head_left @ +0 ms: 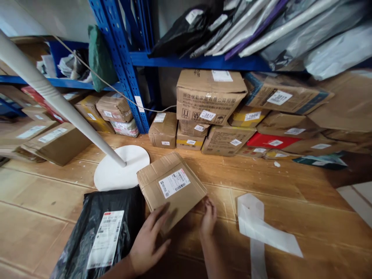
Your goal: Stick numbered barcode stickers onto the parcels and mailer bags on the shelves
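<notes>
A small cardboard box (170, 186) with a white barcode label lies on the wooden floor in front of me. My left hand (148, 240) rests against its near left edge, fingers spread apart. My right hand (208, 217) touches the box's near right corner, its fingers curled at the edge. A black plastic mailer bag (99, 228) with a white shipping label lies just left of my left hand.
A white round base (116, 170) with a slanted white pole (52, 93) stands behind the box. Stacked cardboard parcels (209, 97) fill the floor under blue metal shelving (200, 61). White label backing strips (261, 228) lie on the floor at the right.
</notes>
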{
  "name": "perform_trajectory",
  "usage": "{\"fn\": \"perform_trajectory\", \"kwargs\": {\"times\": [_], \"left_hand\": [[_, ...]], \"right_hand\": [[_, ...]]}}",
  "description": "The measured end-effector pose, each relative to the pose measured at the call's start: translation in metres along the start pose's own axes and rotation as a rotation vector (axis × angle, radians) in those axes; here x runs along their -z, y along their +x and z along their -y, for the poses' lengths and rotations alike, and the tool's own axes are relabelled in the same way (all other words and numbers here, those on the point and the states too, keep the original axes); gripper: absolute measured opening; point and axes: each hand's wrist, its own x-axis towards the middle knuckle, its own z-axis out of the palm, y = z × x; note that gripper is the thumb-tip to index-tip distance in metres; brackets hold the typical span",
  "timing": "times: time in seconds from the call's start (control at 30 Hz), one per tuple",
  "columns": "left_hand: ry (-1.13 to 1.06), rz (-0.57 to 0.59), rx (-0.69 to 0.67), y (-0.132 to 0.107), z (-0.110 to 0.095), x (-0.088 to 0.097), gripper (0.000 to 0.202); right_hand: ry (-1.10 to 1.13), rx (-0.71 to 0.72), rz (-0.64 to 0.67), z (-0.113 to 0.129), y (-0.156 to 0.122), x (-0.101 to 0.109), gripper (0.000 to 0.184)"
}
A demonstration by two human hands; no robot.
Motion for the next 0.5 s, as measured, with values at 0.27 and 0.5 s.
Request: {"fn": "perform_trajectory", "kwargs": {"times": [0.27,0.5], "left_hand": [[-1.421,-0.191,1.046,0.037,0.025,-0.037,0.079],[-1.55,-0.267,0.84,0.042,0.023,-0.023,0.102]], "right_hand": [[-0.058,-0.462,0.548,0.059,0.062,-0.027,0.051],[-0.085,-0.596,0.74,0.087,0.049,-0.013,0.051]]}}
